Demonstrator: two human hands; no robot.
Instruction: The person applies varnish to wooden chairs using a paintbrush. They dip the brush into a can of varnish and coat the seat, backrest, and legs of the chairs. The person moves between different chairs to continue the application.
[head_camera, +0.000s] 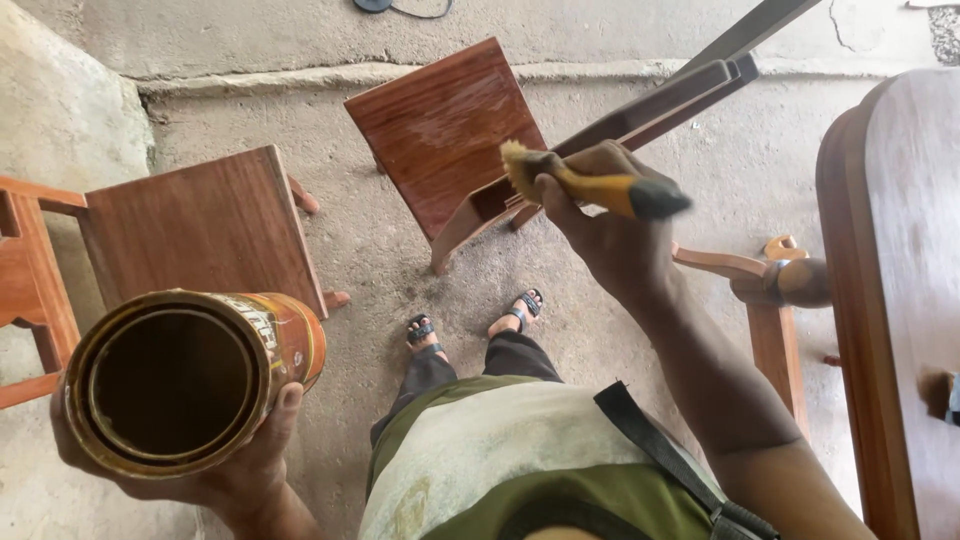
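Brush held over a varnished stool, open can kept low.
The brush (600, 185) is gripped by the right hand (610, 235), bristles toward the stool (445, 130), seemingly just above it; the can (185, 380) is clasped in the left hand (220, 470).

Can (180, 380) left, brush (600, 185) right, stools (445, 130) beyond.

Olive-and-white shirt (520, 450), dark trousers (480, 365), black sandals (520, 310).
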